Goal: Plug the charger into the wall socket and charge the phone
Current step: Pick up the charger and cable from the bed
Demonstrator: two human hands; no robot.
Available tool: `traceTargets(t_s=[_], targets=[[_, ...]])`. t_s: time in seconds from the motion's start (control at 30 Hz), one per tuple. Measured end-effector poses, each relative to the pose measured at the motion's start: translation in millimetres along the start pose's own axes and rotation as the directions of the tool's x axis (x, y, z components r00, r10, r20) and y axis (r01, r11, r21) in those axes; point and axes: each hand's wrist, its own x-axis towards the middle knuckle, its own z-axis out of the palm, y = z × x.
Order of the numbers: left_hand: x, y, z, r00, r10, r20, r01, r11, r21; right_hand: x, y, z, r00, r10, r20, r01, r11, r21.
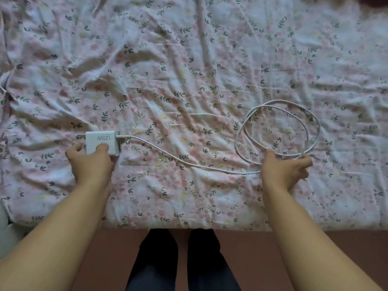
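Observation:
A white 120W charger brick (102, 139) lies on the bed, its prongs pointing left. My left hand (90, 164) grips the brick from the near side, thumb on its top face. A white cable (174, 157) runs from the brick's right end across the sheet into a loose coil (279, 127). My right hand (285, 171) pinches the near edge of that coil between thumb and fingers. No phone and no wall socket are in view.
A wrinkled pink floral bedsheet (189, 70) covers the bed, whose front edge runs across the lower part of the view. Below it are a reddish-brown floor (262, 259) and my legs in dark trousers (182, 263). A pale object (6, 232) sits at the lower left.

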Motion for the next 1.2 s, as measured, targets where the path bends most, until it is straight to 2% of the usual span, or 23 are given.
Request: traceTargets(t_s=[0.1,0.2,0.3,0.47,0.6,0.7,0.9,1.2], targets=[[0.1,7.5,5.0,0.992,-0.123,0.013,0.124,0.980,-0.153,3.9,-11.6,-4.3,0.971,0.236,0.044,-0.240,0.949,0.205],[3.8,14.5,6.2,0.966,-0.254,0.057,0.259,0.928,-0.266,10.3,-19.3,-5.4,0.904,0.397,0.156,-0.425,0.808,0.407],[12.9,20.6,5.9,0.933,-0.341,0.114,0.359,0.879,-0.315,11.1,-24.4,-6.3,0.866,0.438,0.242,-0.501,0.745,0.440],[21.0,26.8,11.7,0.912,-0.386,0.137,0.410,0.860,-0.303,20.2,-24.1,-1.1,0.806,0.474,0.356,-0.591,0.678,0.437],[19.8,26.7,14.8,0.918,-0.367,0.151,0.396,0.867,-0.303,28.8,-23.2,3.8,0.763,0.478,0.436,-0.635,0.680,0.366],[14.9,27.0,14.1,0.933,-0.317,0.171,0.357,0.875,-0.328,29.4,-27.0,3.8,0.740,0.448,0.502,-0.657,0.645,0.392],[8.2,26.9,11.4,0.944,-0.263,0.199,0.324,0.851,-0.414,22.1,-34.2,-0.9,0.716,0.331,0.614,-0.683,0.511,0.522],[-4.0,31.1,13.2,0.912,-0.125,0.391,0.334,0.780,-0.529,10.8,-39.8,-10.6,0.657,0.191,0.729,-0.747,0.294,0.597]])
